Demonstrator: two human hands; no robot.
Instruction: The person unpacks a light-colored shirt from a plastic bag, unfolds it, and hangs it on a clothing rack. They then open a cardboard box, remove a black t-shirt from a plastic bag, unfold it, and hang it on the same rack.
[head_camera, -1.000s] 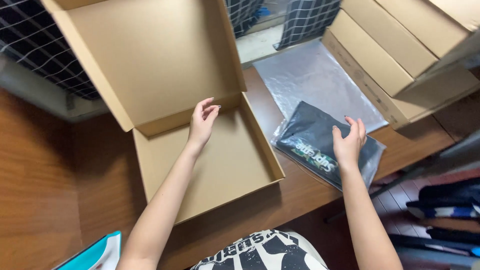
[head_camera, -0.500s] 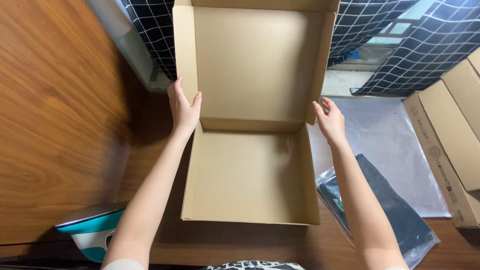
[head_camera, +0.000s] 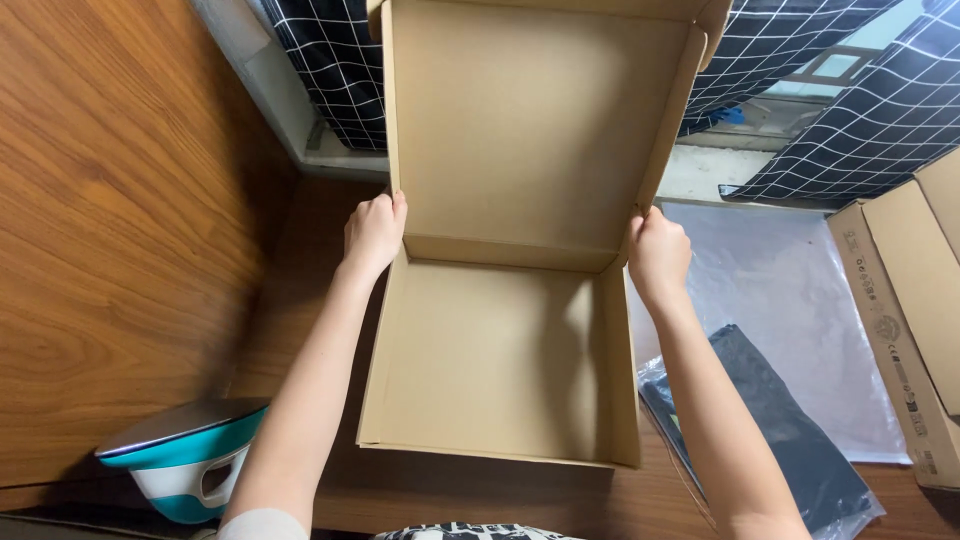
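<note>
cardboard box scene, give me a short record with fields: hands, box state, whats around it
left hand: left hand grips the left edge of the cardboard box at the lid hinge
right hand: right hand grips the right edge at the hinge
box state: open, lid upright, nothing inside
surface: wooden table
right of box: dark packet in clear plastic bag, clear plastic sheet, flat cartons
lower left: teal and white iron
behind: checked curtain
</note>
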